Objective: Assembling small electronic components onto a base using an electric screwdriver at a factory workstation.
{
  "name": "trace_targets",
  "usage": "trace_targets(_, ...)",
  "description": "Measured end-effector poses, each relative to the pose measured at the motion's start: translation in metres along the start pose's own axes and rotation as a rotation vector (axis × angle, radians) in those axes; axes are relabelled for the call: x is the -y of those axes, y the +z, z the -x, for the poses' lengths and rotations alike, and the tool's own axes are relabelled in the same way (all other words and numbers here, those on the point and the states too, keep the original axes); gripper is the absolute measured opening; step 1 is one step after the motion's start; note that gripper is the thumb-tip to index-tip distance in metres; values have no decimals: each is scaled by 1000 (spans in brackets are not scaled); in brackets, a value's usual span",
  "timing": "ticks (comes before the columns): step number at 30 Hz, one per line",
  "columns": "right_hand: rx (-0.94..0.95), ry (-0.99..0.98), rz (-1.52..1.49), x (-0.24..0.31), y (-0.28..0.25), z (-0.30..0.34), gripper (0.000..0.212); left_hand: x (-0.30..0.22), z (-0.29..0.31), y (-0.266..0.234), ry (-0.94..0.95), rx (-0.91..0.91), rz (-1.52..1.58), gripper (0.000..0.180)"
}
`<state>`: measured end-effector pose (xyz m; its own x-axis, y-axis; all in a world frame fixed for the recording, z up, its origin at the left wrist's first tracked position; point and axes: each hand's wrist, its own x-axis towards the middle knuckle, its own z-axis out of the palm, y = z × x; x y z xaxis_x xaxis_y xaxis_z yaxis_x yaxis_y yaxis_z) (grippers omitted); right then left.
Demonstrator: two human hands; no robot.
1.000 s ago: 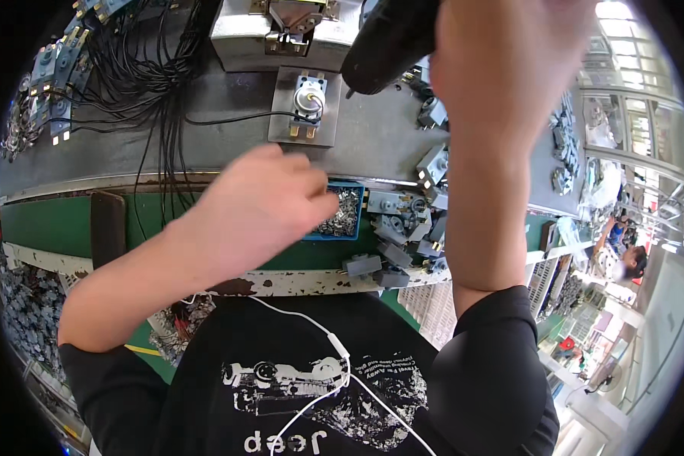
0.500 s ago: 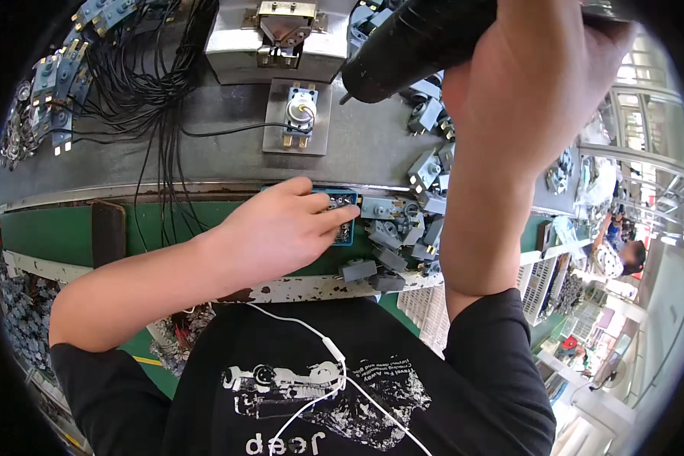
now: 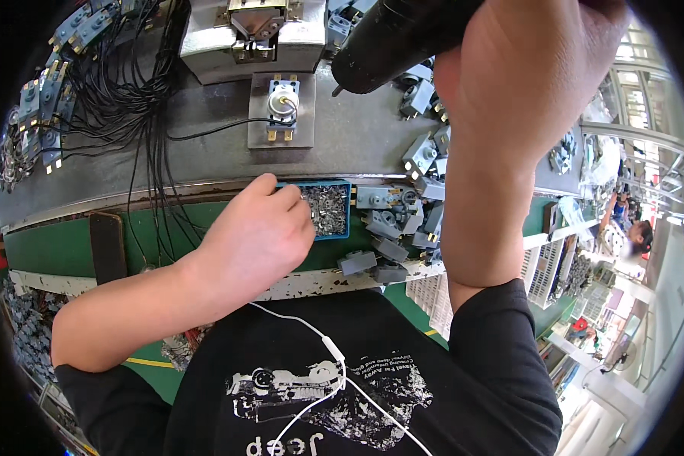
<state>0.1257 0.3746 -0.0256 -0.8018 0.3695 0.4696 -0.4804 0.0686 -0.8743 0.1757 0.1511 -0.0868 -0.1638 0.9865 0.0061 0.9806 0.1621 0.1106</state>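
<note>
My left hand [image 3: 262,232] is over the left end of a blue tray [image 3: 349,213] filled with small metal pieces [image 3: 328,209]. Its fingers are curled in, and whatever they hold is hidden. My right hand [image 3: 520,83] is wrapped round a black powered screwdriver [image 3: 399,42], whose thin bit points down over the metal bench. Left of that bit, a grey-blue switch-like part [image 3: 282,125] with brass terminals lies on a square metal plate [image 3: 305,137]. A round silver piece [image 3: 283,103] sits on top of this part, and a black cable runs from it leftward.
A metal fixture [image 3: 254,45] stands behind the plate. Bundled black cables [image 3: 140,95] and more grey-blue parts [image 3: 42,114] fill the left side. Grey parts [image 3: 387,224] lie right of the tray. Another person [image 3: 623,235] is far off at right.
My left hand has drawn back leftward from the tray's right end, its fingers curling in and uncovering the metal pieces. The screwdriver has shifted slightly left and up in the view.
</note>
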Motion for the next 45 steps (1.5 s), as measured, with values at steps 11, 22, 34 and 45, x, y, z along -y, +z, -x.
trace_targets(11, 61, -165, -42, 19, 47, -20, 55, 7, -3, 0, -66, -75, 154, 13)
trace_targets(22, -78, -206, -131, 15, 129, -24, 73, 20, 7, -2, -136, -201, 634, 17)
trace_targets(34, 123, -347, -102, -1, 89, -18, 66, 58, 18, -38, -259, -577, 534, 8)
trace_targets(45, 94, -293, -68, 21, 47, 7, 69, 63, -6, -12, -357, -595, 215, 15)
